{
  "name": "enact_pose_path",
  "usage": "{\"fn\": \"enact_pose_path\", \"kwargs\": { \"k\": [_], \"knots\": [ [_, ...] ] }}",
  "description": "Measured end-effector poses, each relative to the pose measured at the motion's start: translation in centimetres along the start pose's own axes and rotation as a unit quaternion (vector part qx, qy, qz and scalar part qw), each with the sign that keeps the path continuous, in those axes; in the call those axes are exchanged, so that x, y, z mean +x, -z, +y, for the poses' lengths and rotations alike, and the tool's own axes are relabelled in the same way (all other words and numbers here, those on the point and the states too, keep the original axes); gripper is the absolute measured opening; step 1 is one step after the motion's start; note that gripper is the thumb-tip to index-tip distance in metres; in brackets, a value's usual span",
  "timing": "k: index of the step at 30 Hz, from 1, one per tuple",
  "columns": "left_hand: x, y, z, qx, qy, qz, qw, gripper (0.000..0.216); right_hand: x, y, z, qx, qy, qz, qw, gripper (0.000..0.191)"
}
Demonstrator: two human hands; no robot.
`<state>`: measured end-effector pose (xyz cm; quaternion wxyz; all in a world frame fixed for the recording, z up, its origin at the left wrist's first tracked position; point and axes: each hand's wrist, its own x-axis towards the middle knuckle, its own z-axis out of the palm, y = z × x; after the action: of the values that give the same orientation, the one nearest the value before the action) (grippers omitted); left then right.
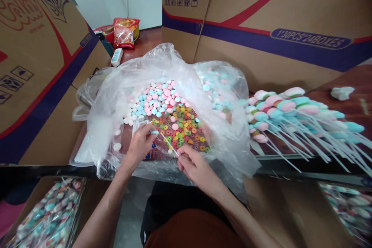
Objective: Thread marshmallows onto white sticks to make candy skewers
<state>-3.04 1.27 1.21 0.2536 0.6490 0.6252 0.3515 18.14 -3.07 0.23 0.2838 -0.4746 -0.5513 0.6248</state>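
Observation:
My left hand [140,141] pinches a pale blue candy piece [154,133] between its fingertips. A thin white stick [170,144] is held by my right hand [190,162], its far tip close to the blue piece; whether they touch I cannot tell. Just behind my hands, pink, blue and white candy pieces [158,99] lie heaped in an opened clear plastic bag [110,116]. Right of them are small ring-shaped candies [188,126] in green, yellow, orange and red. A few white pieces [117,147] sit left of my left hand.
Stick candies [286,112] lie piled on the table at right, sticks toward me. Large cardboard boxes [52,66] stand left and behind. A red candy packet [125,33] is at the back. Below, bagged candies [48,211] fill a box at left; more bagged candies [353,209] are at right.

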Motion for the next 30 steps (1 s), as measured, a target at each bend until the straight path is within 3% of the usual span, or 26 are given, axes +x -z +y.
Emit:
{"fn": "enact_pose_path", "kwargs": {
  "k": [8, 14, 19, 23, 30],
  "knots": [
    [0.2, -0.4, -0.1, 0.003, 0.035, -0.004, 0.999, 0.007, 0.2, 0.1, -0.4, -0.012, 0.009, 0.019, 1.0, 0.022],
    [0.2, -0.8, -0.7, 0.008, 0.039, 0.011, 0.999, 0.027, 0.3, -0.1, -0.2, -0.017, 0.007, 0.016, 1.0, 0.02],
    [0.0, -0.8, -0.2, -0.12, 0.084, -0.014, 0.989, 0.015, 0.1, -0.2, -0.5, -0.008, 0.01, 0.005, 1.0, 0.023],
    [-0.3, -0.8, 0.3, -0.237, 0.113, 0.007, 0.965, 0.021, -0.1, -0.1, -0.7, -0.001, 0.015, 0.003, 1.0, 0.024],
    [-1.0, -1.7, -0.4, -0.225, 0.096, 0.026, 0.969, 0.029, 0.2, -0.2, -0.9, 0.0, 0.013, -0.005, 1.0, 0.02]
  ]
}}
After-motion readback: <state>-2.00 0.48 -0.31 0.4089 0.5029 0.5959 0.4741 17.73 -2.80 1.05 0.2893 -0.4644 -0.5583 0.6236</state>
